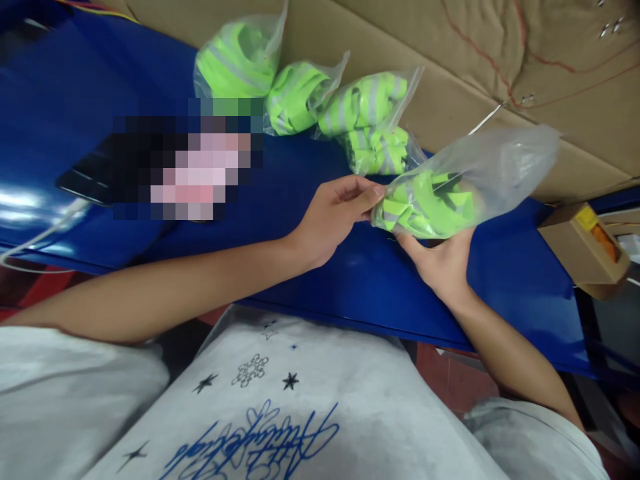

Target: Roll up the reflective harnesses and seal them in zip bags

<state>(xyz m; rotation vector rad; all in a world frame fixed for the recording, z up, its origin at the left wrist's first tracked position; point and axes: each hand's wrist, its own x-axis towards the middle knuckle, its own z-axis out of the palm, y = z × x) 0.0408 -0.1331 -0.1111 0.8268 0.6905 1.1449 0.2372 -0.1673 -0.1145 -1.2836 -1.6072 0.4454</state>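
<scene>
Between my hands, above the blue tabletop (280,280), is a clear plastic bag (515,167) with a folded neon-yellow reflective strap bundle (430,203) in its lower end. The bag's loose end rises to the right. My left hand (335,213) pinches the bag's left end between thumb and fingers. My right hand (445,263) supports it from below and behind, thumb at the underside; its other fingers are mostly hidden by the bag. Just behind, a similar filled bag (377,150) lies near my left hand.
More bags of neon-yellow reflective material (237,60) line the table's back edge against a brown cardboard wall (425,40). A phone (87,173) with a white cable lies at left, beside a blurred-out patch. A small cardboard box (575,243) stands at the right end.
</scene>
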